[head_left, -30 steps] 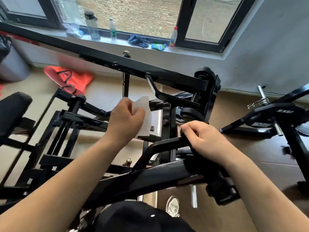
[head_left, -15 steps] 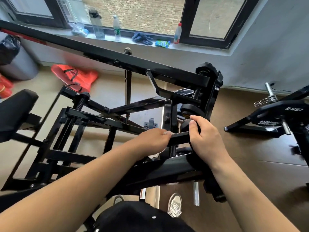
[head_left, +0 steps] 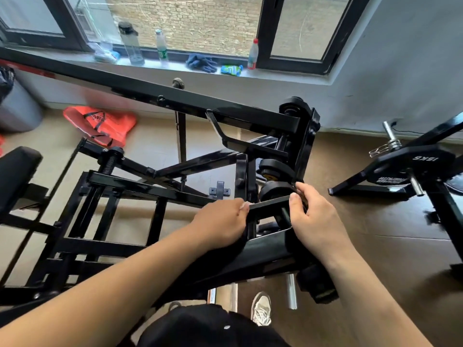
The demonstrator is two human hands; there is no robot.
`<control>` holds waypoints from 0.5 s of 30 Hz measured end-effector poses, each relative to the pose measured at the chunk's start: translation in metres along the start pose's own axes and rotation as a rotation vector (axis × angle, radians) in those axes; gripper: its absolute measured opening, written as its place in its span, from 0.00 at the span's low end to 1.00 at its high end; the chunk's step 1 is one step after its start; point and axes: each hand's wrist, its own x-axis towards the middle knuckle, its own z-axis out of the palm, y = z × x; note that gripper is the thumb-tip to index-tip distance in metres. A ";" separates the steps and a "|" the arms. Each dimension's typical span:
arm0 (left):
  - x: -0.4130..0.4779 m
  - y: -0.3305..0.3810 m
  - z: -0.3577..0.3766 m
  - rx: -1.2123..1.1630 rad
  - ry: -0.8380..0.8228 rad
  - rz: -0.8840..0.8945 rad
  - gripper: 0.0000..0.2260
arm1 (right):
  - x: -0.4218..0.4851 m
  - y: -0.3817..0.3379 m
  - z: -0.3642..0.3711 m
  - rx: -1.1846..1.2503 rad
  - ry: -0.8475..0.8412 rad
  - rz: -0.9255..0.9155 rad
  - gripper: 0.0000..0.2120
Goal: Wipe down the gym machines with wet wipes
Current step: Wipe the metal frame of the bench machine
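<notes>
Closing around a short flat black steel bar (head_left: 269,206) of the black steel gym machine frame (head_left: 225,116), the left hand (head_left: 220,222) has its fingers curled over the bar's near end, a firm closed grip on it. The wet wipe is not visible in this grip (it may be folded under the palm, but that cannot be told). The right hand (head_left: 317,219) holds the bar's other end, thumb on top and fingers wrapped behind, just below a round black pulley wheel (head_left: 275,190). Both forearms reach out over a thick black beam (head_left: 263,251) of the machine that runs across below the hands.

To the right, a black weight plate marked 15KG (head_left: 413,166) sits on a neighbouring stand. On the beige floor (head_left: 155,144) behind the frame lies a crumpled orange mesh bag (head_left: 102,123). The white window sill (head_left: 175,65) carries a tall dark-capped clear bottle (head_left: 131,43), a slim green-labelled bottle (head_left: 161,47), a red-capped white bottle (head_left: 253,55), dark blue gloves (head_left: 201,62) and a small green packet (head_left: 231,70). A pale sneaker (head_left: 261,309) shows on the brown floor beneath the beam.
</notes>
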 end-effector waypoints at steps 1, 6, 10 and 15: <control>0.008 0.013 0.003 0.049 0.015 0.027 0.16 | 0.002 -0.001 0.001 0.011 -0.009 0.009 0.21; 0.012 0.022 0.010 0.134 0.073 0.157 0.13 | 0.006 0.004 -0.002 0.014 -0.038 0.033 0.19; -0.014 -0.032 -0.001 0.025 0.038 0.133 0.12 | 0.005 0.005 -0.001 -0.014 -0.043 -0.006 0.19; -0.027 -0.048 0.000 -0.103 0.039 0.061 0.15 | 0.007 0.000 0.000 -0.003 -0.014 -0.013 0.18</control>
